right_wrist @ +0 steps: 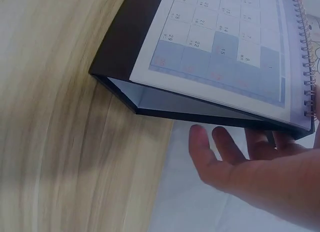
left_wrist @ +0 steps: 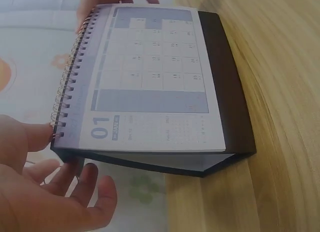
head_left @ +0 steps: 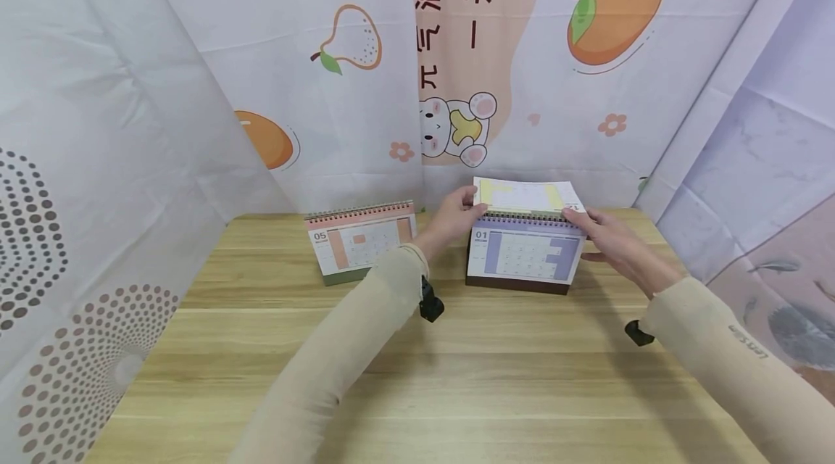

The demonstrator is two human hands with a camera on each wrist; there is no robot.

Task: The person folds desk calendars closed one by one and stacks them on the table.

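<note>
A desk calendar [head_left: 530, 255] with a purple "01" page in front stands tent-like on a dark brown base at the table's back right. Behind its spiral binding [head_left: 535, 217], a yellow-bordered page [head_left: 522, 196] lies spread across the top. My left hand [head_left: 454, 216] grips the upper left corner; in the left wrist view its thumb [left_wrist: 37, 137] is at the end of the coil, with fingers behind the board. At the upper right corner, my right hand [head_left: 616, 239] holds the binding's other end, its fingers [right_wrist: 227, 147] reaching behind the back board.
A second desk calendar [head_left: 365, 241], with an orange "05" page and green base, stands to the left, partly behind my left forearm. The wooden table [head_left: 483, 391] ends at a printed curtain [head_left: 365, 123] right behind both calendars. More cloth hangs at both sides.
</note>
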